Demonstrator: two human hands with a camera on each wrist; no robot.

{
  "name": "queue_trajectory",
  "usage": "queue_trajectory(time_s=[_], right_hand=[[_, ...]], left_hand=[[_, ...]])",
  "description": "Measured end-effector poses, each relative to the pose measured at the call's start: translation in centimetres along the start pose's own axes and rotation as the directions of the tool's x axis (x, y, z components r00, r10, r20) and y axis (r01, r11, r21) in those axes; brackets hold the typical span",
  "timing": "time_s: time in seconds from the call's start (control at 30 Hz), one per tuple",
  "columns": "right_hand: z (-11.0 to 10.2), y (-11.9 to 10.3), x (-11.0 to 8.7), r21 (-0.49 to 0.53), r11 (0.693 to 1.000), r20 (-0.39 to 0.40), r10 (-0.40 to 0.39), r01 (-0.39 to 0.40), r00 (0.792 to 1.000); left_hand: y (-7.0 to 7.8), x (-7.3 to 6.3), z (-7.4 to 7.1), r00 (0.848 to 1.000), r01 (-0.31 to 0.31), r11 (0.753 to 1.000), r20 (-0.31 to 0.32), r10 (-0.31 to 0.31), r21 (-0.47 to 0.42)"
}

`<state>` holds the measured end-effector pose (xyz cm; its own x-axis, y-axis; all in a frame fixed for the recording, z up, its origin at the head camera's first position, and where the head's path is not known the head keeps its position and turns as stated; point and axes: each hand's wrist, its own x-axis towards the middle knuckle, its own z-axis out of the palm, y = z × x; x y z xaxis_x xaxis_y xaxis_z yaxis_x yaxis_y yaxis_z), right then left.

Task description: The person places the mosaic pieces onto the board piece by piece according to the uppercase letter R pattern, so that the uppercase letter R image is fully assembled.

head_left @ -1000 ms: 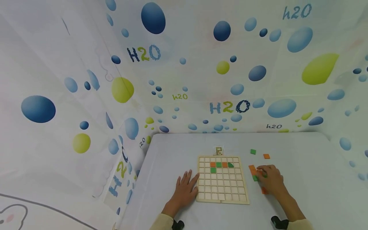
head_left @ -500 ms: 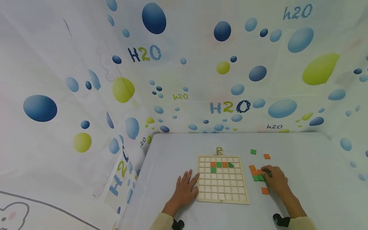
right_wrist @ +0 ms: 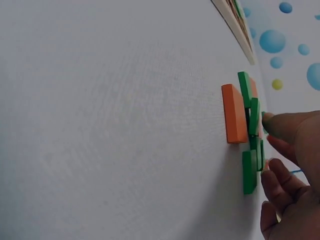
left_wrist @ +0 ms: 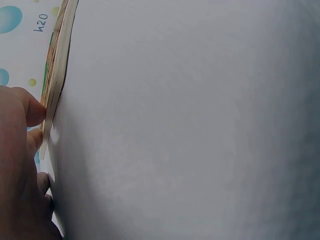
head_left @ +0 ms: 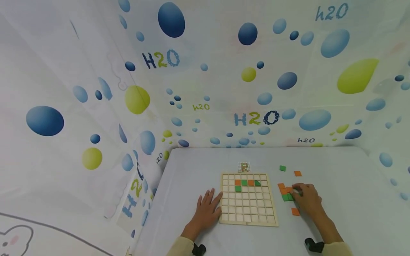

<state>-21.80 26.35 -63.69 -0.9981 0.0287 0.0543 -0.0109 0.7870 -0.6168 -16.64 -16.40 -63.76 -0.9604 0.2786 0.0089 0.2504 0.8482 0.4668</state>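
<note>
A pale wooden grid board [head_left: 248,202] lies on the table between the hands. Near its top are orange and green square tiles and one green piece with a rounded corner [head_left: 257,182]. My left hand [head_left: 205,212] rests flat with fingers spread, thumb and fingertips at the board's left edge; the left wrist view shows them against the board's side [left_wrist: 58,65]. To the right of the board, my right hand [head_left: 307,199] bends over a cluster of orange [head_left: 282,187] and green tiles. Its thumb and index finger pinch a green tile [right_wrist: 264,120], mostly hidden by the fingers.
A small pattern card [head_left: 244,167] lies just beyond the board. A loose green tile [head_left: 282,168] and an orange tile [head_left: 298,173] sit farther back on the right. Another orange tile [head_left: 295,212] lies nearer the right forearm. A white curtain with bubble prints surrounds the table.
My right hand has shifted slightly to the right, uncovering more of the orange and green tiles in the cluster and the nearer orange tile. The left hand has stayed at the board's edge.
</note>
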Motion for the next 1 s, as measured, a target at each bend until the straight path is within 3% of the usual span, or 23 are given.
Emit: queue_trajectory(time_s=[0.3, 0.53, 0.7, 0.87, 1.0], right_hand=[[-1.4, -0.1, -1.2, -0.049, 0.998, 0.164, -0.035, 0.044, 0.986], [-0.8, -0.1, -1.7, -0.09, 0.993, 0.149, -0.057, 0.071, 0.987], [0.2, -0.7, -2.0, -0.141, 0.981, 0.116, -0.117, 0.133, 0.986], [1.3, -1.7, -2.0, -0.125, 0.979, 0.087, -0.151, 0.161, 0.985], [2.1, -2.3, -1.7, -0.104, 0.978, 0.071, -0.175, 0.182, 0.982]], left_hand=[[0.0, -0.2, 0.2, 0.999, -0.031, 0.999, -0.04, 0.03, -0.028], [0.1, -0.2, 0.1, 1.0, -0.018, 0.999, -0.025, 0.017, -0.03], [0.1, -0.2, 0.1, 1.0, -0.012, 1.0, -0.026, 0.011, -0.022], [-0.6, 0.1, 1.0, 1.0, 0.002, 1.0, -0.031, -0.002, 0.004], [-0.3, 0.1, 0.5, 1.0, 0.009, 1.0, -0.007, -0.009, 0.006]])
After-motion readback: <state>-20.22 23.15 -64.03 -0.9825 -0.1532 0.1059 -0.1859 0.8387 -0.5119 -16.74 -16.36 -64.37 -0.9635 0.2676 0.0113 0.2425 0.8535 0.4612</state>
